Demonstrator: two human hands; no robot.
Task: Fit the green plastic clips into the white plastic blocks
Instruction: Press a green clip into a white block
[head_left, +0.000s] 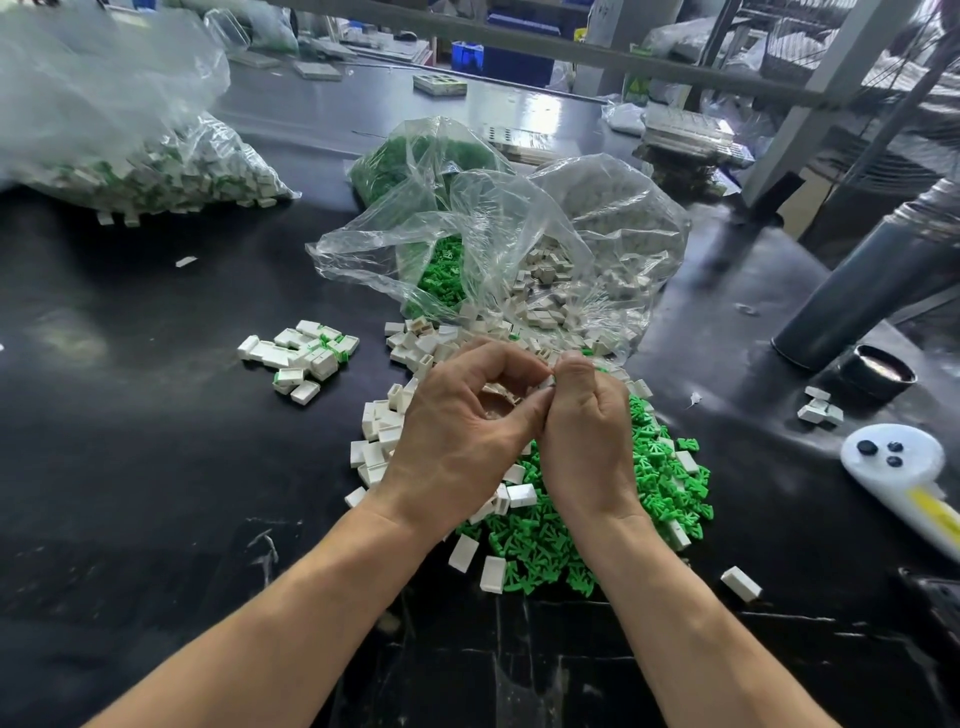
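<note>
Far left: large clear bag (119, 130) on the black worktop (156, 467), filled with white blocks showing green inserts; a few spill from its near edge.

Left of centre: small cluster of assembled blocks (304, 356), white with green visible at some ends, lying apart from the main piles.

Centre, near: left hand (457, 431), fingers curled, thumb and forefinger meeting the right hand at a small white block (546, 383). Pile of loose white blocks (382, 441) lies under and to the left of this hand.

Centre, far: open clear bag (498, 244), mouth facing near, holding green clips on its left side and white blocks on its right. A second bag of green clips (395, 156) sits just behind it.

Centre right, near: right hand (587, 431), fingers clenched, thumb tip pressed against the same small white block; whether a clip is also held cannot be told. Heap of green clips (649, 509) lies beneath and to the right of this hand, with single white blocks scattered on and around it.

Right: dark cylinder (862, 291) lying tilted; black round cap (883, 371) near its end; a few white blocks (820, 408) beside it; white plastic device (898, 462) with three dark buttons at the right edge.
</note>
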